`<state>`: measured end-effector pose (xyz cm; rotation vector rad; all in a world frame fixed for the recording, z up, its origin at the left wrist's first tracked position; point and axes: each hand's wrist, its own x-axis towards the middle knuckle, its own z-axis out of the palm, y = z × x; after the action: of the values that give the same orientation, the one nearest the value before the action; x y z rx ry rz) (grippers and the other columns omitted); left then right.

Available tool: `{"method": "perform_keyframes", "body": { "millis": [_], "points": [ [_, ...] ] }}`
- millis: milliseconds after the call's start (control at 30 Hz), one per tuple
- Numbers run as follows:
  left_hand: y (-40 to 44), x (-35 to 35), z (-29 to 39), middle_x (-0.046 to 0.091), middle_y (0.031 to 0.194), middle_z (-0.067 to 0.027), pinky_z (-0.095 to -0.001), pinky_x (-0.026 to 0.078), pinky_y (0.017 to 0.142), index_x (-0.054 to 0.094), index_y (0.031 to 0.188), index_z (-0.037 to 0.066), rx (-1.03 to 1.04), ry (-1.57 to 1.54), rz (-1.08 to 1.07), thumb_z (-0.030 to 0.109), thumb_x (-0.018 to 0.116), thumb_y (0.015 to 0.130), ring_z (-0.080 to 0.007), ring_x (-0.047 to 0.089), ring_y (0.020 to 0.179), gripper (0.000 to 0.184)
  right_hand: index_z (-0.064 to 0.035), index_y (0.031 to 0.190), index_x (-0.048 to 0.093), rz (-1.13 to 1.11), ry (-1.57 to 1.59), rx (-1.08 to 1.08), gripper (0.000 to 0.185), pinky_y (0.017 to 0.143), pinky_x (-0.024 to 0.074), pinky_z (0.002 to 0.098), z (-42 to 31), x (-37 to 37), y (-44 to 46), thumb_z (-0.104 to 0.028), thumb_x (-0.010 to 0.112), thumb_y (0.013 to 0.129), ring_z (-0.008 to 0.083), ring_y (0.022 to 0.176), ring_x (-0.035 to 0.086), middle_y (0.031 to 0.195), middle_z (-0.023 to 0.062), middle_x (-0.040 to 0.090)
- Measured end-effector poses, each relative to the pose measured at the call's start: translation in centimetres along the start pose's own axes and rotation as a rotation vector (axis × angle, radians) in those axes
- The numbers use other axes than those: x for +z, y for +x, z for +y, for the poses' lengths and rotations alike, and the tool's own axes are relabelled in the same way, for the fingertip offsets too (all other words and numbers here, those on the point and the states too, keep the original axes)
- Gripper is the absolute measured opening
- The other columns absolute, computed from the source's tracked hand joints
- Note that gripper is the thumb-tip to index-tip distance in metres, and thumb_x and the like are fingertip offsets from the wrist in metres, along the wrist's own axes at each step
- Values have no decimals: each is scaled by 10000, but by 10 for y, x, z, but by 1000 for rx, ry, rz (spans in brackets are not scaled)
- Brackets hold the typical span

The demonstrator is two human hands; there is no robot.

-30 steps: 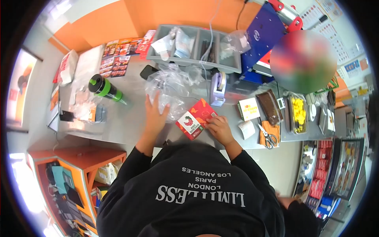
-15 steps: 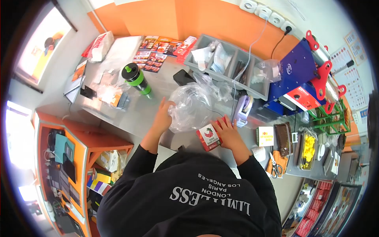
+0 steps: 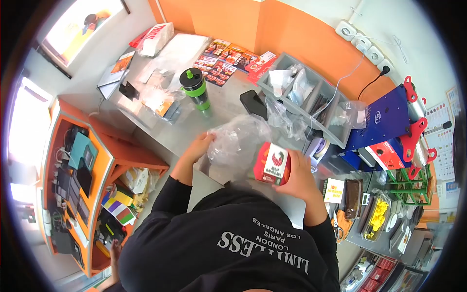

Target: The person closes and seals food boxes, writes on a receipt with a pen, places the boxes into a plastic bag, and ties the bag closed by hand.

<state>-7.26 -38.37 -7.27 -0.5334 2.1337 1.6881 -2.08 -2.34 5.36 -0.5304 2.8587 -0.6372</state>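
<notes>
My left hand pinches the left edge of a clear plastic bag, which lies puffed out over the metal table. In my right hand is a red and white food box printed "Ayam Bang Dava". My fingers wrap its right side, and it is lifted beside the bag, tilted toward me. A black phone lies just beyond the bag, with more crumpled clear plastic to its right.
A black and green tumbler stands on the table. Behind are menu leaflets and a grey divided bin. At right are a tape dispenser, a blue machine and scissors. Another person's hand shows at lower left.
My right hand has lifted the box and turned it more upright. My left hand has closed on the bag's edge. The view has shifted, and another person's hand has appeared at lower left.
</notes>
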Motion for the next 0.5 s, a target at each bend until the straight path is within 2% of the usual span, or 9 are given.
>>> {"method": "perform_keyframes", "body": {
  "millis": [67, 133, 167, 233, 300, 333, 400, 433, 500],
  "points": [
    [3, 5, -4, 621, 1062, -69, -336, 452, 839, 622, 1102, 24, 37, 57, -92, 341, 500, 970, -175, 551, 930, 364, -40, 1388, 331, 168, 165, -189, 1086, 1096, 312, 494, -13, -17, 17, -273, 890, 487, 383, 1224, 451, 1310, 191, 431],
    [-1, 15, -1, 626, 1066, -62, -333, 470, 824, 607, 1184, 34, 74, 116, -183, 365, 500, 978, -167, 575, 920, 404, -29, 1400, 304, 135, 298, -188, 1100, 1094, 320, 437, -28, -26, 42, -249, 899, 502, 350, 1231, 452, 1319, 188, 424],
    [-8, 26, 6, 621, 1143, -77, -348, 471, 880, 580, 1238, 27, 38, -71, -292, 384, 490, 988, -185, 585, 993, 445, -19, 1412, 276, 101, 432, -184, 1114, 1091, 328, 379, -35, -27, 49, -225, 908, 517, 318, 1239, 453, 1328, 184, 417],
    [-16, 45, 11, 616, 1221, -91, -363, 473, 935, 554, 1292, 20, 5, -268, -389, 403, 481, 997, -204, 595, 1066, 489, -15, 1421, 250, 59, 577, -230, 1121, 1090, 327, 371, -30, 0, 62, -209, 911, 537, 284, 1254, 437, 1333, 172, 410],
    [-18, 58, 9, 550, 1355, -138, -383, 449, 1019, 471, 1373, -11, 110, -417, -658, 457, 412, 1018, -237, 564, 1195, 590, -17, 1439, 200, -50, 782, -269, 1134, 1095, 324, 369, -25, 32, 73, -189, 914, 574, 235, 1293, 398, 1346, 143, 398],
    [-10, 62, -4, 550, 1355, -138, -383, 449, 1019, 471, 1373, -11, 119, -429, -632, 457, 412, 1018, -237, 564, 1195, 590, -17, 1439, 200, -70, 779, -292, 1134, 1095, 324, 369, -24, 46, 73, -189, 914, 574, 235, 1293, 398, 1346, 143, 398],
    [12, 70, -38, 477, 1438, -146, -412, 432, 1041, 418, 1433, 60, 1, -476, -816, 571, 322, 1004, -259, 502, 1281, 674, -24, 1435, 205, -183, 967, -200, 1130, 1095, 327, 370, -18, 74, 68, -180, 916, 571, 237, 1286, 402, 1320, 133, 409],
    [10, 71, -39, 477, 1438, -146, -412, 432, 1041, 418, 1433, 60, 11, -493, -790, 571, 322, 1004, -259, 502, 1281, 674, -24, 1435, 205, -208, 962, -221, 1130, 1095, 327, 370, -8, 90, 64, -180, 916, 571, 237, 1286, 402, 1320, 133, 409],
    [8, 74, -35, 401, 1492, -162, -463, 433, 1033, 420, 1436, 92, -241, -530, -595, 573, 281, 1010, -270, 450, 1326, 658, -21, 1386, 311, -72, 646, -232, 1074, 1043, 378, 419, 17, 113, 54, -249, 911, 525, 324, 1230, 446, 1279, 176, 438]
  ]
}}
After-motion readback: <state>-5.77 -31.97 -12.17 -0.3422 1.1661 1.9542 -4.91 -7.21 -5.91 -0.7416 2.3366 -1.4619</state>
